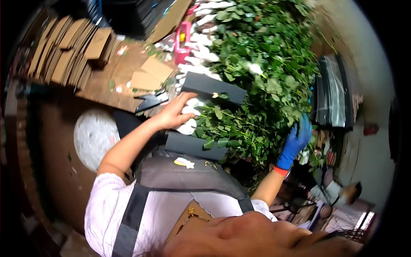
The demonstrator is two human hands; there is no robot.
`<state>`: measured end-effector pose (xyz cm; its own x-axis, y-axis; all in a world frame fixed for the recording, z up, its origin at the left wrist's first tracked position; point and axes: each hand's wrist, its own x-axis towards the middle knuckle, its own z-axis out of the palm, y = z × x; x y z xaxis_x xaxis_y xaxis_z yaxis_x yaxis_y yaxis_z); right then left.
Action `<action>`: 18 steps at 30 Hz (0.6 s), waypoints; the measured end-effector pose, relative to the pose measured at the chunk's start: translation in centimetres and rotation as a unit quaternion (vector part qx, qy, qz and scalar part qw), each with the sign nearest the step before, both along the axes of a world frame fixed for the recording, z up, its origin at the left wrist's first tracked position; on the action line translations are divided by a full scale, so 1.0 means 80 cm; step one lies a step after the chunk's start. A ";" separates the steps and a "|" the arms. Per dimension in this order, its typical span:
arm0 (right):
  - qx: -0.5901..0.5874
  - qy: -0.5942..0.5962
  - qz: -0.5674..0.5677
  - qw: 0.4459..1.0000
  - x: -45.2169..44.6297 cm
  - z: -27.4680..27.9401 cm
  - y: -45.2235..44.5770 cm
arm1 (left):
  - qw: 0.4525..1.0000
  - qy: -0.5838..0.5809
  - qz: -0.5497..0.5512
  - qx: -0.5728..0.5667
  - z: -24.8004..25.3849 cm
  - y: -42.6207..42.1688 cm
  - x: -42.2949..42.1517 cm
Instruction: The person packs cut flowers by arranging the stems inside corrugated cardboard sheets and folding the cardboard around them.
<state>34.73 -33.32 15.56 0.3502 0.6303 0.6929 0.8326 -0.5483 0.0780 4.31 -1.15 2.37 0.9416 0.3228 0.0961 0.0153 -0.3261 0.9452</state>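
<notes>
My left hand is bare, with thumb and fingers apart, resting against white-wrapped flower heads near the front of the bench. A blue glove covers my right hand; its fingers are spread at the right edge of the leafy green stems. Between the hands lies a leafy bunch, with one dark grey block beyond it and another dark grey block on the side near my body. More white-wrapped heads line the left side of the large green pile.
On the wooden table are stacked cardboard pieces, loose cardboard sheets, a black tool and a pink holder. A round white stool top is at left. Wrapped dark sheets and another person are at right.
</notes>
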 end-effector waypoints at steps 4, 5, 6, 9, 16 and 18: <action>-0.002 0.157 0.128 0.979 -0.058 -0.009 0.026 | 1.000 0.019 0.006 -0.009 0.002 0.000 -0.001; -0.026 0.190 0.130 0.973 -0.067 -0.025 0.026 | 0.999 0.052 0.002 -0.004 -0.002 0.000 -0.001; -0.052 0.223 0.131 0.965 -0.073 -0.049 0.023 | 0.999 0.007 0.024 0.028 -0.001 -0.002 -0.001; -0.197 0.272 0.106 0.936 -0.073 -0.112 0.025 | 0.999 -0.012 0.024 0.028 -0.002 -0.001 -0.001; -0.227 0.210 0.074 0.948 -0.130 0.029 0.095 | 0.999 0.000 0.022 0.044 -0.003 -0.002 0.001; -0.124 0.332 0.213 0.910 -0.162 0.023 0.142 | 0.999 0.009 0.014 0.037 -0.005 -0.004 0.001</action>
<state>21.77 -21.96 17.40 0.3270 0.9153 0.2352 0.8741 -0.1984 -0.4434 4.39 -1.44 1.98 0.9339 0.3421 0.1036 0.0423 -0.3937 0.9183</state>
